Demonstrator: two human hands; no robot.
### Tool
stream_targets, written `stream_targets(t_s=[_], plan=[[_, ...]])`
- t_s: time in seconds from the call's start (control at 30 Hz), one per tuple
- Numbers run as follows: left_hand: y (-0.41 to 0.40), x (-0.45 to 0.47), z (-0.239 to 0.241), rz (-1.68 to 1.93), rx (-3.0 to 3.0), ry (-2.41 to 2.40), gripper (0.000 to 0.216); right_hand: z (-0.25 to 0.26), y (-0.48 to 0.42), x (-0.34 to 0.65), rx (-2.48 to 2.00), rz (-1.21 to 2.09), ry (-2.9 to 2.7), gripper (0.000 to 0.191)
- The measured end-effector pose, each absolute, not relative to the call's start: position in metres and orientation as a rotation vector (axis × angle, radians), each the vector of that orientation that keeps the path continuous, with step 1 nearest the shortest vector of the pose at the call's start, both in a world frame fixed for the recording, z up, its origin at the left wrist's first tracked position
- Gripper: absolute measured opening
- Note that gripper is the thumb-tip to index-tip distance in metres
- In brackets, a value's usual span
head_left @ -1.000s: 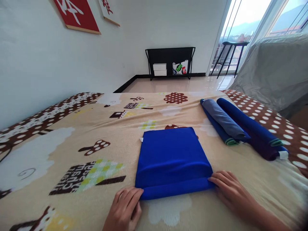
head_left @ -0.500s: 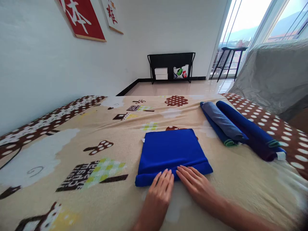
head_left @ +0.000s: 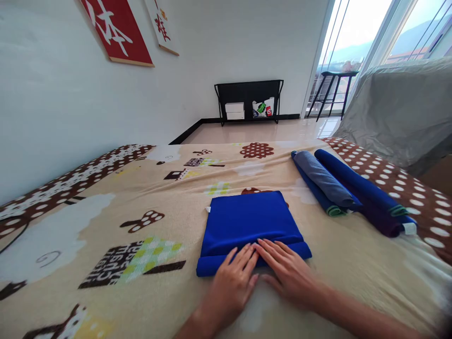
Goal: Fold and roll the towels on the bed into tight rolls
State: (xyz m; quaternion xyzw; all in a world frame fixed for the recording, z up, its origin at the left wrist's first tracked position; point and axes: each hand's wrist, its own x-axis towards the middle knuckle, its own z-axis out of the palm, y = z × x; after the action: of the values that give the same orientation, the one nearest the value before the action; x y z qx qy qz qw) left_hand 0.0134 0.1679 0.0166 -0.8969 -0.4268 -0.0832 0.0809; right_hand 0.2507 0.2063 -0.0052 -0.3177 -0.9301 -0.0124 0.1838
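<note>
A folded blue cloth (head_left: 247, 219) lies flat on the patterned bed cover, its near edge rolled into a thick fold. My left hand (head_left: 236, 278) rests on this fold with its fingers stretched out. Beside it, my right hand (head_left: 287, 268) lies on the same fold, fingers extended and their tips almost touching the left ones. Both thumbs reach toward each other at the near side of the fold. A small white tag (head_left: 208, 209) sticks out from the cloth's left edge.
Several rolled cloths, among them a grey-blue roll (head_left: 323, 176) and a blue roll (head_left: 356, 181), lie to the right on the bed cover (head_left: 148, 263). Past the bed stand a black rack (head_left: 249, 89), a stool (head_left: 335, 89) and a plastic-covered piece of furniture (head_left: 399, 103).
My fingers have moved slightly further over the rolled edge, and the thumbs now show. The near roll looks a little thicker. The whole view has shifted slightly.
</note>
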Motion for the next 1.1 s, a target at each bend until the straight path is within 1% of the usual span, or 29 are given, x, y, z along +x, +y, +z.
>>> stream_targets(t_s=[0.1, 0.2, 0.3, 0.4, 0.47, 0.57, 0.67, 0.73, 0.8, 0.87, 0.97, 1.03, 1.1], plan=[[0.167, -0.037, 0.004, -0.246, -2.57, -1.398, 0.058, -0.017, 0.216, 0.295, -1.009, -0.075, -2.633, 0.065], [0.157, -0.077, -0.004, -0.32, -2.388, -1.461, 0.056, -0.025, 0.217, 0.33, -1.126, -0.243, -2.533, 0.07], [0.153, -0.057, 0.009, -0.354, -2.285, -1.457, 0.052, -0.018, 0.209, 0.309, -1.116, -0.342, -2.503, 0.068], [0.163, -0.007, 0.028, -0.297, -2.485, -1.322, 0.054, -0.007, 0.208, 0.259, -0.978, -0.239, -2.632, 0.059], [0.174, 0.007, 0.029, -0.228, -2.63, -1.272, 0.054, -0.007, 0.214, 0.242, -0.941, -0.138, -2.691, 0.058], [0.186, -0.023, 0.012, -0.218, -2.604, -1.403, 0.055, -0.018, 0.23, 0.265, -1.085, -0.11, -2.648, 0.06], [0.183, -0.073, -0.007, -0.279, -2.447, -1.551, 0.054, -0.031, 0.239, 0.313, -1.23, -0.207, -2.542, 0.063], [0.176, -0.085, -0.008, -0.335, -2.352, -1.568, 0.054, -0.03, 0.236, 0.328, -1.256, -0.283, -2.493, 0.063], [0.172, -0.072, 0.001, -0.406, -2.31, -1.528, 0.054, -0.022, 0.23, 0.318, -1.23, -0.326, -2.479, 0.059], [0.174, -0.041, 0.016, -0.431, -2.406, -1.453, 0.056, -0.009, 0.225, 0.289, -1.138, -0.281, -2.53, 0.053], [0.187, 0.0, 0.028, -0.35, -2.69, -1.347, 0.057, 0.003, 0.229, 0.246, -0.997, -0.027, -2.67, 0.051], [0.198, 0.004, 0.024, -0.288, -2.755, -1.389, 0.056, 0.001, 0.239, 0.237, -1.026, 0.152, -2.697, 0.054], [0.205, -0.013, 0.013, -0.264, -2.676, -1.541, 0.056, -0.007, 0.25, 0.249, -1.146, 0.239, -2.637, 0.057]])
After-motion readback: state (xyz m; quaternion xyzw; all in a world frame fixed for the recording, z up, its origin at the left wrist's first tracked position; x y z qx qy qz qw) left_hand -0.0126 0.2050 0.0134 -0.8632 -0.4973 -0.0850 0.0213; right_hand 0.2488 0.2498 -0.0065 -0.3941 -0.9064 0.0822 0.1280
